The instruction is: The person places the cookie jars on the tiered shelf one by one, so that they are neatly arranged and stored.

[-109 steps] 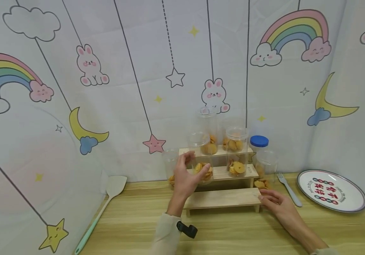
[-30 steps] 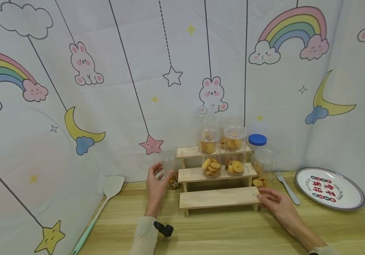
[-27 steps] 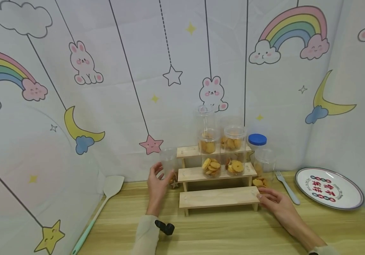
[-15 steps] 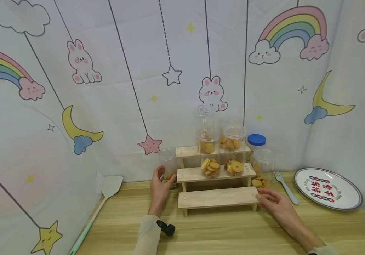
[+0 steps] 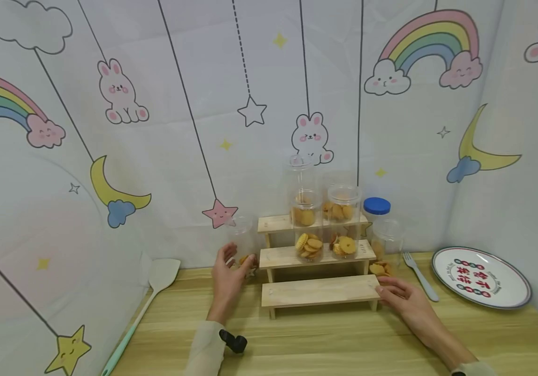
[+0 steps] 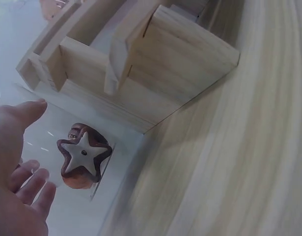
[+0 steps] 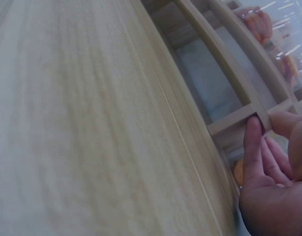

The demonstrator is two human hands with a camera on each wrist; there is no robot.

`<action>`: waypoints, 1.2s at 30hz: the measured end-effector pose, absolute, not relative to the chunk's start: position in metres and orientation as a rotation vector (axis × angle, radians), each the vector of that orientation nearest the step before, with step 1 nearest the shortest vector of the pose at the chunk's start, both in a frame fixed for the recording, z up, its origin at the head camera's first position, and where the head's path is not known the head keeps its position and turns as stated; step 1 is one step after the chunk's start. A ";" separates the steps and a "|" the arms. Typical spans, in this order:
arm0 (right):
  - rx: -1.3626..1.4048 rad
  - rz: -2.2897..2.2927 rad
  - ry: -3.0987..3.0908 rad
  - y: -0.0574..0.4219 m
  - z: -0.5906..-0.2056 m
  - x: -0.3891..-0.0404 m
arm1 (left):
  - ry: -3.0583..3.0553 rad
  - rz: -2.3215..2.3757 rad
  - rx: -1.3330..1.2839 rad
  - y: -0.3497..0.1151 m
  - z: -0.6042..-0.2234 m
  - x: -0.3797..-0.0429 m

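My left hand [image 5: 227, 279] grips a clear jar [image 5: 239, 232] at the left of a three-tier wooden shelf [image 5: 318, 292], thumb on the near right side and fingers on the left. A star-shaped cookie [image 6: 84, 153] with a pale top and dark edge shows through its wall in the left wrist view. My right hand [image 5: 407, 297] pinches the right end of the lowest step, thumb and index finger at its corner [image 7: 259, 120]. Two clear jars of round cookies stand on the middle step, the left one [image 5: 308, 245] and the right one [image 5: 344, 244].
More cookie jars [image 5: 300, 177] stand on the top step. To the right are a clear jar [image 5: 387, 245], a blue-lidded jar [image 5: 377, 206], a fork [image 5: 420, 277] and a white plate [image 5: 442, 269]. A spatula [image 5: 163, 274] lies at the left by the cloth wall [image 5: 193, 172].
My left hand left the middle-step jar, which now stands beside its neighbour, and went to the jar on the left. That jar has just shifted slightly left. My right hand stays at the shelf.
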State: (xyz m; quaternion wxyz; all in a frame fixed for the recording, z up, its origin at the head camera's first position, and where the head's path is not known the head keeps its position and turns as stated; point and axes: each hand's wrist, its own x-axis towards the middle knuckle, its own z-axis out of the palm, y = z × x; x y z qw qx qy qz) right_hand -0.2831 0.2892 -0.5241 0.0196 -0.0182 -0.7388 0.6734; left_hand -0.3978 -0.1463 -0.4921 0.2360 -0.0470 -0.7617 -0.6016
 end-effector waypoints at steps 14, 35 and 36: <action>-0.063 2.082 -2.312 0.291 -0.526 -0.283 | -2.085 -1.581 -0.221 -0.162 -0.463 -0.360; -0.032 2.065 -2.296 0.289 -0.526 -0.282 | -1.900 -1.508 -0.433 -0.121 -0.417 -0.338; -0.029 2.066 -2.294 0.290 -0.526 -0.282 | -1.899 -1.526 -0.435 -0.118 -0.416 -0.338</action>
